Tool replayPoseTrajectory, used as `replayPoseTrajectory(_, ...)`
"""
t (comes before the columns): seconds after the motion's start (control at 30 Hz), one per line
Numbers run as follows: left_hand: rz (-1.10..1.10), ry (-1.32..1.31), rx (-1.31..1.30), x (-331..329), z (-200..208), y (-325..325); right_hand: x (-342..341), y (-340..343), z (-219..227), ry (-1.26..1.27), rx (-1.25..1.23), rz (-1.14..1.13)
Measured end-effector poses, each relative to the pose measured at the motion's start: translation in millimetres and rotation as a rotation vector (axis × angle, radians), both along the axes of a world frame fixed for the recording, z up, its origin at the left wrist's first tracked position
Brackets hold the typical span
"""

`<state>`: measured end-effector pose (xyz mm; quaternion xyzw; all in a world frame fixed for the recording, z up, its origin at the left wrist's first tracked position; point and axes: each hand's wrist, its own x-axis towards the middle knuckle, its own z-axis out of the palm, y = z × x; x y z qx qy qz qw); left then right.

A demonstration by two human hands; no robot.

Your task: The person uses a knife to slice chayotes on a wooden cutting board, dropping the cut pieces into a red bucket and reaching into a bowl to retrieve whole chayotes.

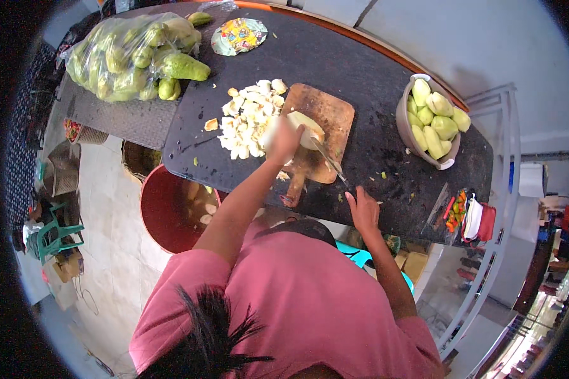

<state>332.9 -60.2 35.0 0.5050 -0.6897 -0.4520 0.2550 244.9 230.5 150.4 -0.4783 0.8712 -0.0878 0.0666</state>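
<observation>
A wooden cutting board [319, 98] with a handle lies on the dark tabletop. On it rests a pale, peeled, oblong vegetable [306, 120] with a brownish patch; its exact kind is unclear. My left hand [283, 144], partly blurred, grips the vegetable's near side. A knife [332, 164] meets the vegetable with its tip end and slants down toward me. My right hand [364, 211] is closed round the knife's handle, which it mostly hides. Beside the board, next to my left hand, spreads a heap of cut pale chunks [250, 120].
A clear bag of green vegetables [133, 57] fills the far left, near a colourful round cover [239, 36]. A bowl [403, 123] of peeled vegetables stands right. Chillies [455, 211] lie by the right edge. Below the table's left edge is a red tub [155, 218].
</observation>
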Motion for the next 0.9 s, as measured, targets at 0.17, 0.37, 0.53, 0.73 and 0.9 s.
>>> replayPoseTrajectory(0.17,0.002,-0.097,0.034,-12,7,-4,-2,-1,-7,0.005,-0.01,0.031)
replayPoseTrajectory(0.37,0.001,-0.215,-0.093,-31,16,0,-9,-6,-30,-0.028,0.138,0.016)
replayPoseTrajectory(0.53,-0.043,-0.236,-0.078,-35,-4,-14,-10,-14,-44,0.047,0.121,0.054)
replayPoseTrajectory(0.73,-0.097,-0.308,0.054,-42,6,-18,-9,-24,-61,0.081,0.106,0.032)
replayPoseTrajectory(0.9,-0.043,-0.325,0.079,-44,9,-15,-8,-33,-69,0.109,0.131,0.022)
